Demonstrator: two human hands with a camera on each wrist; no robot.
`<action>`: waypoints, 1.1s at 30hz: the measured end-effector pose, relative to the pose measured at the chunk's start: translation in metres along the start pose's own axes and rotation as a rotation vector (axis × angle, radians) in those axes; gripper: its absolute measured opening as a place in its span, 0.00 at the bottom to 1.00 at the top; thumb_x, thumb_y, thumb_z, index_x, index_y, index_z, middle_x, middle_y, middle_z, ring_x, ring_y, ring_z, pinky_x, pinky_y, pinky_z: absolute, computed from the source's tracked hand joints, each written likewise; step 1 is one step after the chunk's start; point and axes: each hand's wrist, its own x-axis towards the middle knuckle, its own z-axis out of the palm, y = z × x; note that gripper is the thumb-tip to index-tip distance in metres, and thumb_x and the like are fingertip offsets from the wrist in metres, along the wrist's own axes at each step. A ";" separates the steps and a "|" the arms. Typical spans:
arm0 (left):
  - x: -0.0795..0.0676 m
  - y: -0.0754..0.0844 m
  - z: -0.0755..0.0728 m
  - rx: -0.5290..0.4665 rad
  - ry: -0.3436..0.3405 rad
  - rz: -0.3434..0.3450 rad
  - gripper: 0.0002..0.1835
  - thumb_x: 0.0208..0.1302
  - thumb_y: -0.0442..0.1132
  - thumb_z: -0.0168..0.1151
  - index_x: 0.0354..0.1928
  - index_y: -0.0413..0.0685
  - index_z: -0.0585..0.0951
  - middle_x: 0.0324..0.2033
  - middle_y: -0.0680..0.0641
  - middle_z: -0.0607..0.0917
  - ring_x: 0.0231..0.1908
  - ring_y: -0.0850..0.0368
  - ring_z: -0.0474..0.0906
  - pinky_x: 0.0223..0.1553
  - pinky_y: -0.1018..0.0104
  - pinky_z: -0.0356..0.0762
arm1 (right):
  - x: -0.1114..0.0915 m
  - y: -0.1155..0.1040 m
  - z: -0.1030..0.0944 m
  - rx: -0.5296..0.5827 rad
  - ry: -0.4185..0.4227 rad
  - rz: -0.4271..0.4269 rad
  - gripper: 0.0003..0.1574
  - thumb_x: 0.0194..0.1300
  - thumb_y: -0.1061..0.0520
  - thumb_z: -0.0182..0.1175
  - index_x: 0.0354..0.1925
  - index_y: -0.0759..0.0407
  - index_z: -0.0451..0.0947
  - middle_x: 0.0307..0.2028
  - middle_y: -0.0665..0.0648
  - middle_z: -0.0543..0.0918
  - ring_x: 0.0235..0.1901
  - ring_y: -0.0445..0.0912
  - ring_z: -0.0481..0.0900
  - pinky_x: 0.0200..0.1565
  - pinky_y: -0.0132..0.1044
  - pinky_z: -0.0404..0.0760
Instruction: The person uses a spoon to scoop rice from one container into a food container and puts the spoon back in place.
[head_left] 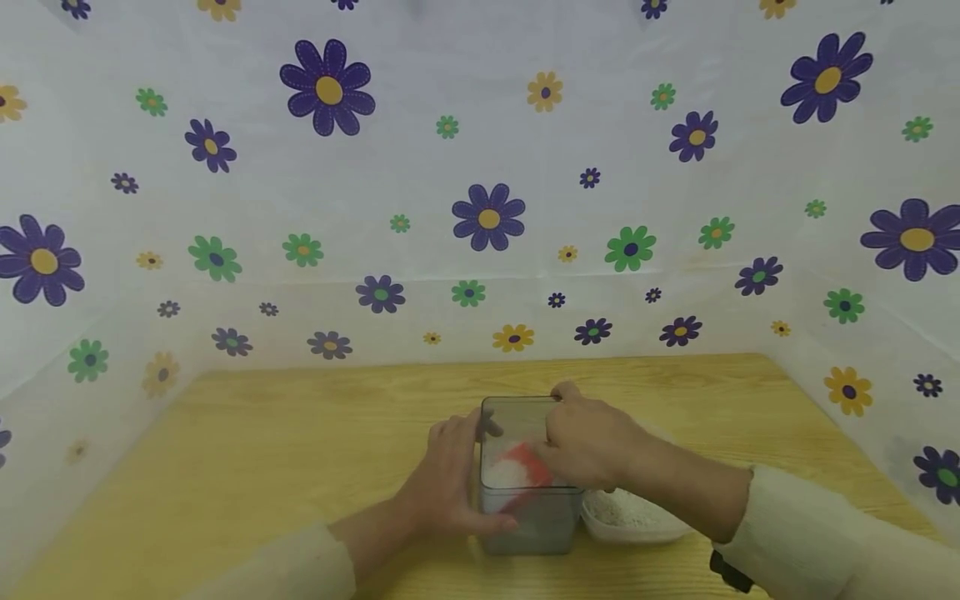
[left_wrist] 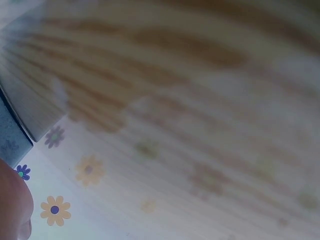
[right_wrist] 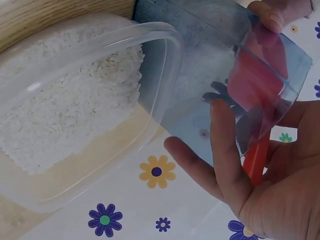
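Observation:
A clear, grey-tinted rectangular container [head_left: 528, 529] stands upright on the table. My left hand [head_left: 448, 483] grips its left side, thumb across the front and fingers toward the back. Inside it is a red scoop [head_left: 534, 467] with a white patch, apparently rice, at its mouth. My right hand [head_left: 596, 437] reaches over the rim and holds the scoop's orange-red handle [right_wrist: 256, 160], with two fingers extended outside the container in the right wrist view. Just right of the container sits a clear plastic bowl [right_wrist: 172, 65] with white rice [right_wrist: 75, 100] in it.
The wood-grain table [head_left: 322, 442] extends to both sides and behind the container. A white flower-print sheet [head_left: 420, 167] encloses the back and sides. The bowl stands close against the container, partly under my right forearm.

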 end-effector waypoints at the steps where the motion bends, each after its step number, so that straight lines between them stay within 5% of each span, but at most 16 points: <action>1: 0.000 0.000 0.000 -0.004 -0.001 0.000 0.55 0.35 0.77 0.61 0.62 0.53 0.59 0.49 0.53 0.74 0.49 0.60 0.67 0.53 0.52 0.58 | -0.001 0.000 -0.001 0.015 -0.012 0.007 0.31 0.66 0.46 0.49 0.09 0.56 0.71 0.61 0.67 0.67 0.18 0.42 0.75 0.18 0.34 0.71; 5: 0.000 -0.001 0.001 -0.020 -0.007 -0.001 0.55 0.35 0.78 0.60 0.62 0.53 0.59 0.50 0.54 0.74 0.48 0.61 0.66 0.54 0.52 0.58 | -0.005 0.002 -0.003 0.077 -0.060 0.047 0.30 0.67 0.45 0.48 0.12 0.56 0.72 0.63 0.67 0.64 0.16 0.44 0.77 0.14 0.35 0.73; 14: 0.001 0.000 -0.001 -0.030 -0.023 -0.017 0.53 0.35 0.77 0.60 0.62 0.55 0.59 0.50 0.54 0.74 0.48 0.62 0.66 0.54 0.51 0.57 | -0.012 0.007 -0.008 0.254 -0.144 0.127 0.22 0.68 0.44 0.49 0.25 0.55 0.77 0.47 0.58 0.73 0.18 0.49 0.77 0.15 0.37 0.75; 24: -0.001 0.000 -0.002 -0.014 -0.037 -0.011 0.56 0.37 0.76 0.60 0.66 0.56 0.55 0.50 0.53 0.73 0.50 0.60 0.65 0.55 0.52 0.56 | -0.012 0.016 -0.006 0.418 -0.160 0.131 0.17 0.67 0.46 0.51 0.31 0.54 0.79 0.43 0.53 0.75 0.23 0.48 0.78 0.17 0.40 0.77; 33: -0.001 0.000 -0.002 -0.036 -0.049 -0.031 0.53 0.38 0.74 0.62 0.64 0.59 0.56 0.51 0.54 0.73 0.51 0.61 0.64 0.54 0.51 0.56 | -0.012 0.019 -0.008 0.477 -0.180 0.132 0.14 0.66 0.48 0.52 0.34 0.54 0.79 0.28 0.56 0.77 0.18 0.49 0.79 0.16 0.41 0.77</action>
